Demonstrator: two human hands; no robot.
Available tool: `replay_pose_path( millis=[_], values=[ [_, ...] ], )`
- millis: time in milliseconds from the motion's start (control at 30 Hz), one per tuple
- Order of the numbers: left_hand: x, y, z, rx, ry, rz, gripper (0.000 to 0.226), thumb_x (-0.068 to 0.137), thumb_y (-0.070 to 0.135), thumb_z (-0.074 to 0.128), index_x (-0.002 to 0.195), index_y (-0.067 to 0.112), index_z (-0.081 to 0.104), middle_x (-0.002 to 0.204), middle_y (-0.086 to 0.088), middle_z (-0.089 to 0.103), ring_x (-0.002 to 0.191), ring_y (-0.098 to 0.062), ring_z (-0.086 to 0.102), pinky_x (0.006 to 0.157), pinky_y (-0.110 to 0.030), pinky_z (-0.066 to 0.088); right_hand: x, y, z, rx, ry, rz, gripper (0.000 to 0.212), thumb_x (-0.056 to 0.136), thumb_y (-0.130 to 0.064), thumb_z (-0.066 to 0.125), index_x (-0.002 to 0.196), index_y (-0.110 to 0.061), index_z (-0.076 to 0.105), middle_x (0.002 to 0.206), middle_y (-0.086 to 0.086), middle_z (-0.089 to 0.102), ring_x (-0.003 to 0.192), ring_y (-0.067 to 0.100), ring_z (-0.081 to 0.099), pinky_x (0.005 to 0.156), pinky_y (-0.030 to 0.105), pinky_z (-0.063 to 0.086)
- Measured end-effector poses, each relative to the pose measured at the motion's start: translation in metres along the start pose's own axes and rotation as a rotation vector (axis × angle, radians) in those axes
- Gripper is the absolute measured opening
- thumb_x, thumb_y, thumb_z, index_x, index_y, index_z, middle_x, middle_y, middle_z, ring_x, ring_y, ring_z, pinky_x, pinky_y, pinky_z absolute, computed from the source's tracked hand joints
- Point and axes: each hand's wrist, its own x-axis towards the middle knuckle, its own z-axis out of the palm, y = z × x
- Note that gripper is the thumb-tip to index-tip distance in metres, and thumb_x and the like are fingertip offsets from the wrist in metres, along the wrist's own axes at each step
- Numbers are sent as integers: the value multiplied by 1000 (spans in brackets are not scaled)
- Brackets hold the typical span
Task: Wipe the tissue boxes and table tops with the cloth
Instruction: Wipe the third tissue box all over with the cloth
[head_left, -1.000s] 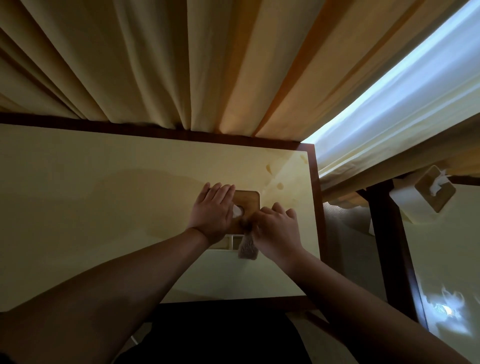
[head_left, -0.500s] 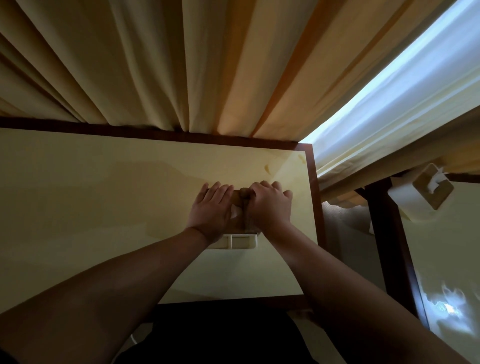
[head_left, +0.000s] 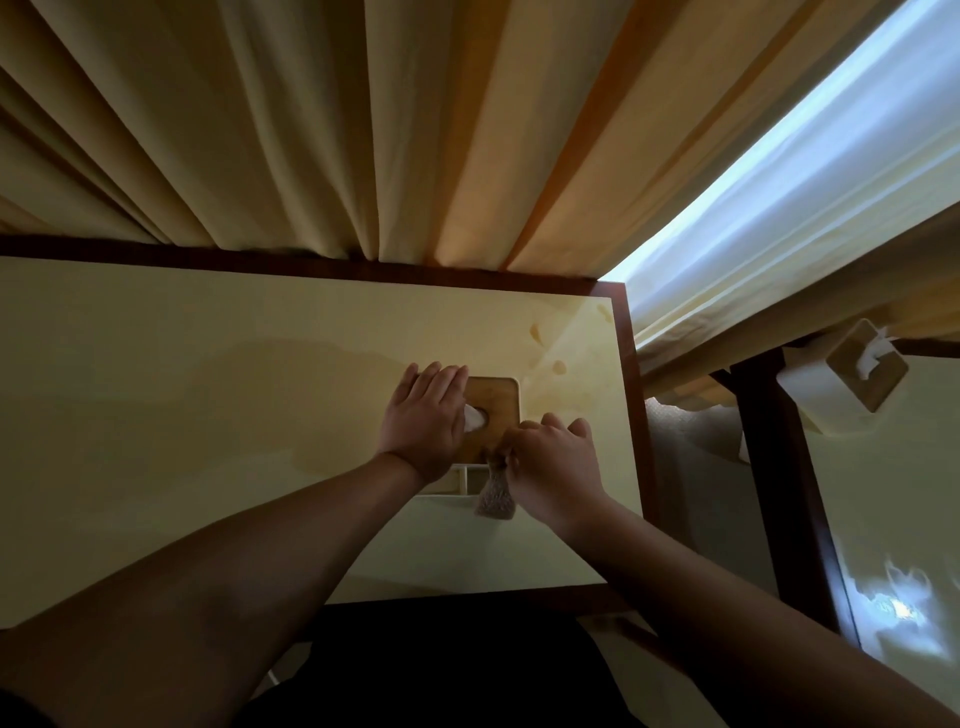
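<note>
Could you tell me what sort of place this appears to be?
Probably a restaurant or café dining room: two cream tables with dark wood edging, a tissue box on each, and long curtains over a window.

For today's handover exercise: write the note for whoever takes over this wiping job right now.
Left hand: flat, fingers straight, steadying the tissue box.
Right hand: grip on the cloth, at the box's near right edge.
Done: box top being wiped; cannot tell how much is finished.
Left: the table top, with spots near the far right corner, and the second tissue box on the neighbouring table.
</note>
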Motion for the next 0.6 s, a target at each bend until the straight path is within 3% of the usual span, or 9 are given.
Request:
replay_pose_path(
  millis=[233, 367, 600],
  values=[
    [1, -2, 0, 0, -16, 16, 58, 101, 32, 30, 148, 5, 51, 144, -11, 58, 137, -31, 51, 121, -51, 32, 3, 4, 3, 34, 39, 15, 24, 99, -34, 57, 112, -37, 77, 107, -14, 73, 105, 18, 55, 91, 42, 38],
    [1, -1, 0, -3, -30, 7, 58, 103, 34, 27, 149, 6, 51, 144, -11, 57, 138, -30, 50, 123, -51, 30, 16, 1, 9, 74, 147, 60, 21, 98, -36, 61, 112, -39, 75, 102, -13, 71, 100, 20, 57, 86, 41, 39],
    [0, 0, -5, -32, -46, -1, 59, 104, 40, 28, 147, 7, 52, 144, -11, 58, 138, -30, 49, 123, -50, 28, 59, 6, -5, 121, 192, 121, 29, 106, -36, 45, 113, -29, 73, 112, -4, 71, 110, 25, 57, 90, 43, 34]
  ],
)
